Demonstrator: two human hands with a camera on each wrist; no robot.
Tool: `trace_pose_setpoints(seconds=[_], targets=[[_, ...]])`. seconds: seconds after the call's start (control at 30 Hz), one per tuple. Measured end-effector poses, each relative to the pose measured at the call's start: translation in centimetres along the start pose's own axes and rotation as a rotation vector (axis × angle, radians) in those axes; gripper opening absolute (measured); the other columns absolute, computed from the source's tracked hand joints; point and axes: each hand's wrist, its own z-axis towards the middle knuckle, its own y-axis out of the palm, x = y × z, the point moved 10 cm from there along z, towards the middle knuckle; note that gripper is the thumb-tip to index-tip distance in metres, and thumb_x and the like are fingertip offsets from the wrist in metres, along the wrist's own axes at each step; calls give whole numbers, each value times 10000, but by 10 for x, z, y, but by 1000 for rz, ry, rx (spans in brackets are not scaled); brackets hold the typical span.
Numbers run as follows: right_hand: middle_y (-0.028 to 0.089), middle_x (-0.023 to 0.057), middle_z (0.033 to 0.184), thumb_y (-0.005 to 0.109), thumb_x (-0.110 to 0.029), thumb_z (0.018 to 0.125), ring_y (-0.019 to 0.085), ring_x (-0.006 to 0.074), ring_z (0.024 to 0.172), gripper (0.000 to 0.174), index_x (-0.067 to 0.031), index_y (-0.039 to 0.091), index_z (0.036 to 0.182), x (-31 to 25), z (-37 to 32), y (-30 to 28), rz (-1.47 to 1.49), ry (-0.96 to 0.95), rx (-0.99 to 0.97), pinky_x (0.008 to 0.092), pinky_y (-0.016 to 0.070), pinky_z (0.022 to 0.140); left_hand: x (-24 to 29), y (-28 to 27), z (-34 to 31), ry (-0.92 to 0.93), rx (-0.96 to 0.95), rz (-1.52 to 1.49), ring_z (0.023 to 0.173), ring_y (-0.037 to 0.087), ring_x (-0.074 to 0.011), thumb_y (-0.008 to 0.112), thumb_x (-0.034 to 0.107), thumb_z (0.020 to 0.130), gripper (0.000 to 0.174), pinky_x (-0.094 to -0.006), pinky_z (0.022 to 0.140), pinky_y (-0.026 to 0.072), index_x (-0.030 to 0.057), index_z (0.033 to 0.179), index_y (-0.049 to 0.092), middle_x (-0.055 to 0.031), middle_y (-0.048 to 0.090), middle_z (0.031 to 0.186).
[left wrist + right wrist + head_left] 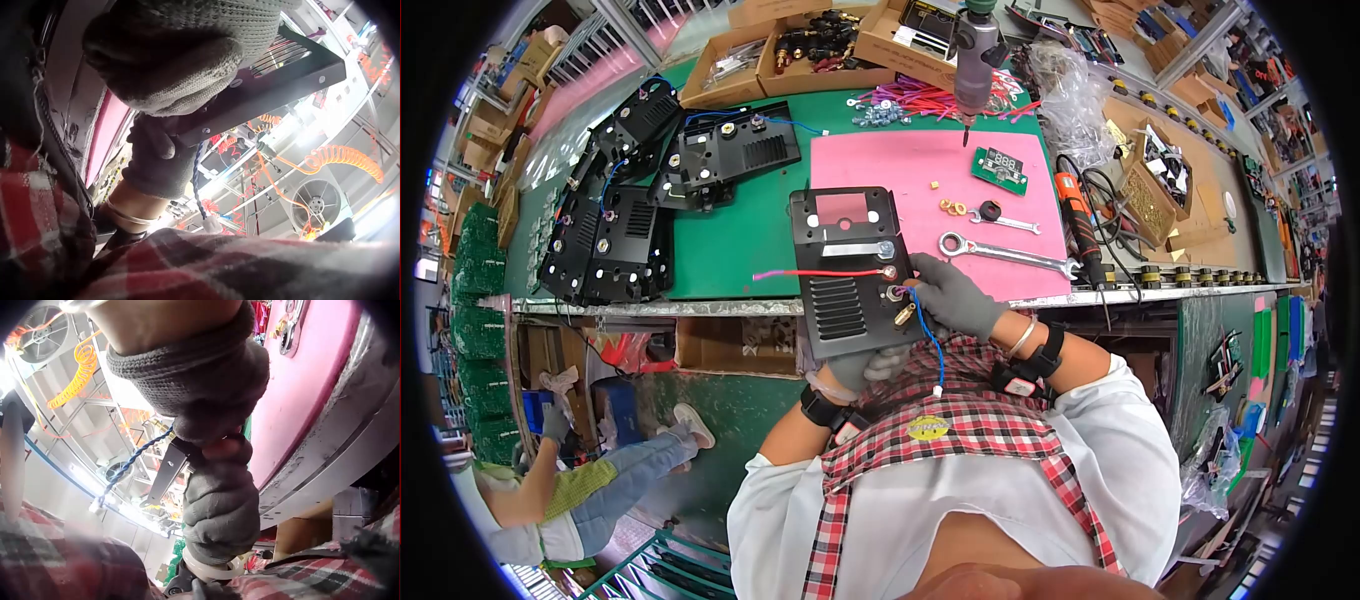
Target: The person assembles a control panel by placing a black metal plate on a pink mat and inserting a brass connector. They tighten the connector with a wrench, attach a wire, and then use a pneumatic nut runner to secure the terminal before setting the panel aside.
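A black metal panel with a slotted vent and a rectangular window is held tilted over the bench's front edge. My gloved left hand grips its lower edge, fingers curled in the left wrist view. The gloved right hand holds the panel's right edge, fingers close to a brass fitting. On the panel's face lies a silver flat metal bar with a nut at its right end. A red cable ends in a lug on a stud. Down from the panel hangs a twisted blue wire with a white connector.
On the pink mat are a ratchet wrench, a smaller wrench, brass nuts and a green display board. An electric screwdriver hangs above. Several black panels stack at left. Another person is at lower left.
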Motion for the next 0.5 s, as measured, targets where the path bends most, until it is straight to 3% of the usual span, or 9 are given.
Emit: trace_pose_setpoints(seconds=[0.03, 0.13, 0.23, 0.33, 0.43, 0.5], targets=[[579, 141, 956, 467, -188, 877, 564, 171, 849, 355, 31, 461, 1156, 4, 1, -1, -11, 16, 8, 302, 465, 734, 2, -4, 0, 27, 83, -4, 330, 190, -53, 440, 323, 897, 345, -167, 241, 180, 35, 709, 427, 7, 331, 534], [580, 152, 836, 490, -238, 867, 587, 203, 692, 374, 0, 455, 1153, 9, 6, -7, -119, -89, 105, 323, 484, 602, -4, -2, 6, -40, -128, -61, 343, 219, -44, 428, 312, 906, 317, -162, 239, 185, 54, 722, 432, 3, 366, 565], [580, 176, 876, 493, -246, 864, 591, 230, 762, 381, -2, 461, 1155, 14, 0, -6, -101, 26, 114, 341, 481, 671, -1, -20, 1, 1, 107, 61, 349, 219, -41, 418, 299, 914, 279, -158, 238, 186, 69, 760, 449, -5, 389, 594], [588, 180, 896, 493, -250, 862, 595, 232, 809, 394, -1, 451, 1164, 24, 4, -6, -194, -55, 174, 340, 480, 707, -4, -17, 4, -36, -61, -9, 380, 244, -45, 405, 296, 921, 253, -151, 256, 194, 79, 804, 462, -10, 393, 614], [593, 179, 921, 500, -245, 858, 597, 218, 814, 406, 6, 434, 1170, 46, 13, -3, -56, 15, 145, 324, 482, 689, 0, -20, 1, 27, 73, 43, 412, 263, -52, 413, 292, 913, 247, -138, 276, 209, 68, 825, 467, -15, 394, 616], [597, 148, 914, 491, -205, 859, 590, 177, 786, 406, 23, 403, 1183, 46, 9, -3, 67, 32, 157, 292, 482, 650, 9, -21, -3, 173, 221, 54, 435, 287, -66, 407, 257, 916, 215, -167, 343, 244, 67, 843, 478, -8, 390, 616]])
